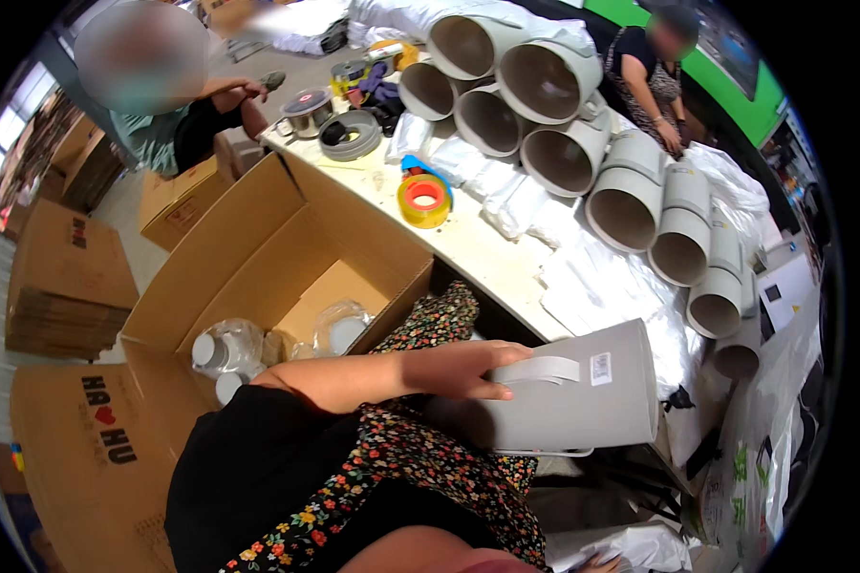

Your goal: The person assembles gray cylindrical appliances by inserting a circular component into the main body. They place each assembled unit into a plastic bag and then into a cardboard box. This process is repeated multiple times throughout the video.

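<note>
My left hand [470, 371] reaches across from the left and grips a grey plastic bucket [583, 406] by one end of its handle strip [545, 370]. The thumb and fingers lie on either side of that strip. The bucket is tilted on its side above my lap, beside the table edge, with a small white label [600, 369] near its right end. Its left end sits in shadow under my hand. My right hand and forearm do not show. A small patch of skin appears at the lower edge, but I cannot tell what it belongs to.
An open cardboard box [248, 229] at the left holds several clear containers with pale lids [208, 350]. Stacked grey buckets [549, 81] line the table [492, 272], near yellow tape [424, 201] and a grey ring [349, 135]. Two people sit beyond. Flattened cartons [67, 277] stand far left.
</note>
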Demonstrator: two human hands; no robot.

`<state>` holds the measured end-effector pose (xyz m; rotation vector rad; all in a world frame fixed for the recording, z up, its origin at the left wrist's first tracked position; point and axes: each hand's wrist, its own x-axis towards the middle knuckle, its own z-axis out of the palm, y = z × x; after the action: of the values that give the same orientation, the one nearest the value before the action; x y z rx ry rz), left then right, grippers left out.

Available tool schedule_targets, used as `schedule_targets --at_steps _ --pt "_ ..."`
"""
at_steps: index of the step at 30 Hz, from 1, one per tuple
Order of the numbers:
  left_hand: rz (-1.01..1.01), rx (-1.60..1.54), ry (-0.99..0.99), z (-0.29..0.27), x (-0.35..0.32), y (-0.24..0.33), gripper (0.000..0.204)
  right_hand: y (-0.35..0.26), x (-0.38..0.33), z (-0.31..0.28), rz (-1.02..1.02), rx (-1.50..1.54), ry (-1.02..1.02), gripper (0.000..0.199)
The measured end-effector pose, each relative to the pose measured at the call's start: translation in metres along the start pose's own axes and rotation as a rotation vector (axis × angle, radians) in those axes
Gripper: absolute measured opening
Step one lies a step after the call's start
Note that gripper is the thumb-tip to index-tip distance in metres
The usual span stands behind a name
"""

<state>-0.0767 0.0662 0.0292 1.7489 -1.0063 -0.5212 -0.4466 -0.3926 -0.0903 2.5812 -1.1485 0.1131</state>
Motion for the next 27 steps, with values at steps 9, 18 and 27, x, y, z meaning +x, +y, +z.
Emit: schedule_targets --at_steps 9,18,27 --pt "0.037 -0.097 -0.142 -0.009 -0.002 0.015 0.06 0.027 -0.045 0.059 -0.534 -0.008 0.409 0.044" --pt "-0.03 -0.214 -0.03 -0.011 -0.01 -0.012 0.059 0.012 -0.035 -0.009 -0.286 0.301 0.355 0.046" --pt "0.011 -0.116 -0.049 -0.006 -0.007 -0.004 0.057 -0.183 0.013 -0.088 -0.408 0.957 -0.032 0.053"
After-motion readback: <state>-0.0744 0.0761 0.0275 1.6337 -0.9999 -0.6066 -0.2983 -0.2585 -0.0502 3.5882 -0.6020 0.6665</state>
